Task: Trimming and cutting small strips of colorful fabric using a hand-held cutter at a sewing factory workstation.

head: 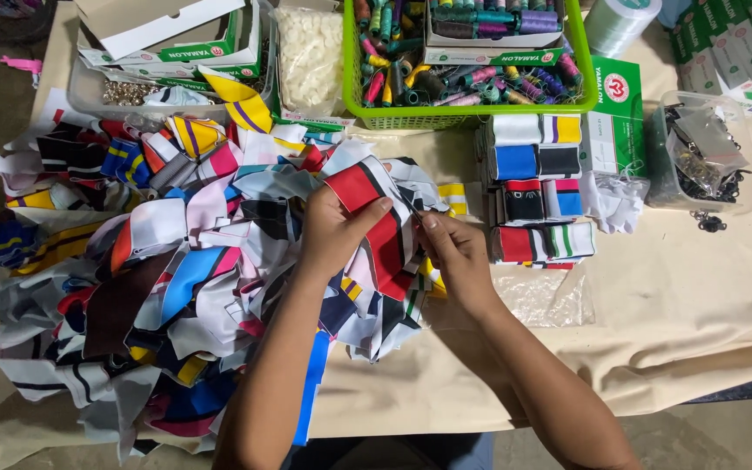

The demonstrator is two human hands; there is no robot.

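Your L hand (334,231) grips the red-black strip (382,228), thumb pressed on top; R hand (456,252) pinches its edge w/ fingertips, right beside. The strip sits over the scrap pile (158,270), left of the folded stack (537,187). Risk: a loose pinch lets the strip slide into the pile & get lost; your elbow could drag scraps off the table (681,322).

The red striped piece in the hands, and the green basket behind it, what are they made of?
The red striped piece looks like thin printed fabric with a smooth finish: it folds limply between the left hand and right hand. The green basket seems moulded plastic, with a rigid slotted wall.
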